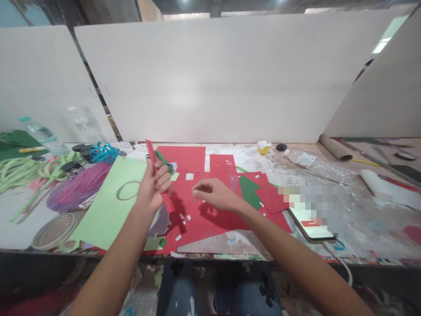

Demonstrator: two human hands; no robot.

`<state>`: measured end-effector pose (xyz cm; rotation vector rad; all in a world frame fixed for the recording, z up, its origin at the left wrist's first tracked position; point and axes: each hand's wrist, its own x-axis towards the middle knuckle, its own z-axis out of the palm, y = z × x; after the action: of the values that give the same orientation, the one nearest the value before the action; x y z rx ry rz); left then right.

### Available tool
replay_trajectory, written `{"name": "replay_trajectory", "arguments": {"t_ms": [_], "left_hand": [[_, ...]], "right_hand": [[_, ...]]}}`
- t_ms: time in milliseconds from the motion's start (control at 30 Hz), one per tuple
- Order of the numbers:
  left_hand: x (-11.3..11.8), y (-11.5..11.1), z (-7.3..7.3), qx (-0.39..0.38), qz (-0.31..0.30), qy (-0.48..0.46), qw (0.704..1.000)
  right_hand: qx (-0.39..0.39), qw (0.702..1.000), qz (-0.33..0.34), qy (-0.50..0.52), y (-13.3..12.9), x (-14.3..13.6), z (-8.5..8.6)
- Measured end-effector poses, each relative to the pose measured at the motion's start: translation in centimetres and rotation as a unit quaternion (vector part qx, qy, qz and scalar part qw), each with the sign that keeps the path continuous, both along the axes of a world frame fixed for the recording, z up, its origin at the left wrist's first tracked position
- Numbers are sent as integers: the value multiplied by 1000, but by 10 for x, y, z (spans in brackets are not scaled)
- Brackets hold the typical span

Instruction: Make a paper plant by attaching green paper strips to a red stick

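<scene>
My left hand [156, 182] is wrapped round a narrow red paper strip [169, 202], which it holds up at a slant above the table. To its right, my right hand [213, 192] hovers over red paper sheets [210, 224] with its fingers curled and thumb close to them. Whether anything small sits between those fingertips I cannot make out. Small white paper scraps [190, 176] lie scattered on the red sheets. A dark green paper piece [250, 192] rests on the red to the right. Left of my left hand is a light green sheet [105, 206] with a ring [128, 190] on it.
A phone [311, 224] with a cable lies at the right. Beyond it are a plastic bottle [305, 160], a cardboard tube [335, 148] and a small yellow container [263, 147]. Tape [54, 231], a purple bag [77, 186] and blue strips [104, 152] crowd the left. White panels [213, 79] stand behind.
</scene>
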<state>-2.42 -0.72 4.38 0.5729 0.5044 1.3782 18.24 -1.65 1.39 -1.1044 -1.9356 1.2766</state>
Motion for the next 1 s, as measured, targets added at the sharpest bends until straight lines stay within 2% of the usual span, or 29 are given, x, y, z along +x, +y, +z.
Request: {"name": "replay_trajectory", "arguments": {"t_ms": [67,167,233,333,433,533,667,800,833,900,1000], "left_hand": [[-36,-5,2,9,33,-12,999],[-71,-11,4,23,82,0,996],[-77,-15,3,20,97,27,995],[-73,-15,-4,11,83,77,993],[-75,-9,-13,3,77,115,990],[-85,2,-21,-3,96,120,988],[-85,14,-25,-14,98,111,989],[-55,15,-22,-14,54,122,991],[-45,13,-20,-13,40,123,992],[-26,11,-17,-10,10,125,992],[-1,11,-10,-1,-29,135,990]], "right_hand": [[34,996,-56,-63,30,-16,-1],[95,985,-94,-111,83,-68,0],[122,975,-108,-149,113,-113,2],[113,961,-106,-228,141,-169,1],[105,962,-73,-242,152,-186,-7],[127,966,-38,-220,149,-160,-12],[130,973,-14,-192,117,-80,-6],[123,976,-29,-177,65,11,5],[108,976,-11,-191,53,32,7],[85,971,17,-222,32,69,13],[72,957,13,-282,11,112,28]]}}
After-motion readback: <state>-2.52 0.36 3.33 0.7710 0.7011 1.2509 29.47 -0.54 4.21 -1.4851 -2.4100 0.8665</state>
